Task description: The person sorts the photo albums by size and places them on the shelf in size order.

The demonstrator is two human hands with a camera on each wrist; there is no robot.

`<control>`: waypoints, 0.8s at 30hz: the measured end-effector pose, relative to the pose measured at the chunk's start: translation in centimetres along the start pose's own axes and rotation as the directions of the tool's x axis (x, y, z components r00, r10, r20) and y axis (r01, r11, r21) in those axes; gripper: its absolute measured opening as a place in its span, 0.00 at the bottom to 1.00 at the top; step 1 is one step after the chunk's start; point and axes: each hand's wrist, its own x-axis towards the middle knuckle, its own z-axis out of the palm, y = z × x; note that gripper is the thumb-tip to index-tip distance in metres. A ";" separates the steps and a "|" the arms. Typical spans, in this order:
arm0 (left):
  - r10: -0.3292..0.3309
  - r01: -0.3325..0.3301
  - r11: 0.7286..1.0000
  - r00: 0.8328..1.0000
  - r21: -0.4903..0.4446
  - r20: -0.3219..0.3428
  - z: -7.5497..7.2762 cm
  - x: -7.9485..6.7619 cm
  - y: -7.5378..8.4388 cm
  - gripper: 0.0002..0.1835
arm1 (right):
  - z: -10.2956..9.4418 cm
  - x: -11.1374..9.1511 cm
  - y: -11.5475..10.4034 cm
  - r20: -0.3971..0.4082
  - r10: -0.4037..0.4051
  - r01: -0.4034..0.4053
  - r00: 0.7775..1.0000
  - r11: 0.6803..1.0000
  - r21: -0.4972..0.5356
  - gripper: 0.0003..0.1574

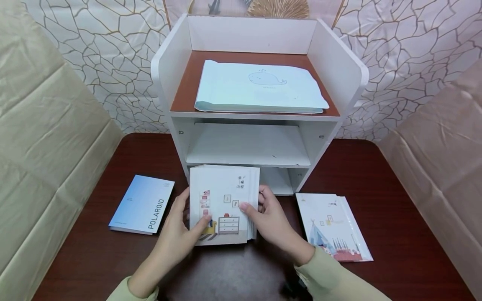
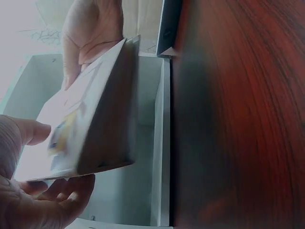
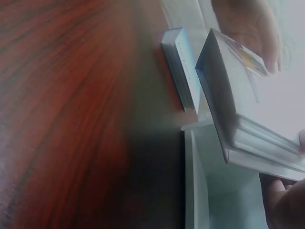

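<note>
A thick white hardcover book (image 1: 222, 192) with a drawing of a dresser and picture frames is held up in front of the white shelf (image 1: 248, 144). My left hand (image 1: 175, 234) grips its left side, thumb on the cover and fingers beneath. On the opposite side my right hand (image 1: 276, 221) pinches the spine edge, its thumb also on top. From the right wrist, the book (image 3: 226, 95) looks tilted, its thick side and ridged spine showing.
A blue POLAROID book (image 1: 143, 205) lies left on the dark wooden table (image 1: 94, 255). Another white book (image 1: 333, 228) with a tent drawing lies right. A large pale whale-print book (image 1: 260, 90) rests on the shelf's brown top board, between raised side walls.
</note>
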 end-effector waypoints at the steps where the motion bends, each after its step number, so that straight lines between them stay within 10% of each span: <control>1: -0.005 0.005 1.000 1.000 -0.013 0.004 0.1 0.0 -0.1 0.43 | 0.0 0.1 -0.1 -0.003 -0.006 0.006 1.000 1.000 0.006 0.26; 7: -0.064 0.066 0.993 0.998 -0.094 0.028 1.0 0.2 -0.5 0.40 | -0.2 0.5 -1.0 -0.046 -0.040 0.042 0.998 0.998 0.041 0.26; 15: -0.116 0.115 0.967 0.993 -0.229 0.008 1.0 0.3 3.1 0.32 | -0.5 1.0 -1.5 -0.103 -0.020 0.030 0.995 0.995 0.098 0.28; 24: -0.114 0.083 0.896 0.993 -0.436 -0.045 2.5 0.8 1.5 0.26 | -0.4 1.4 -1.9 -0.159 0.026 -0.008 0.987 0.993 0.114 0.30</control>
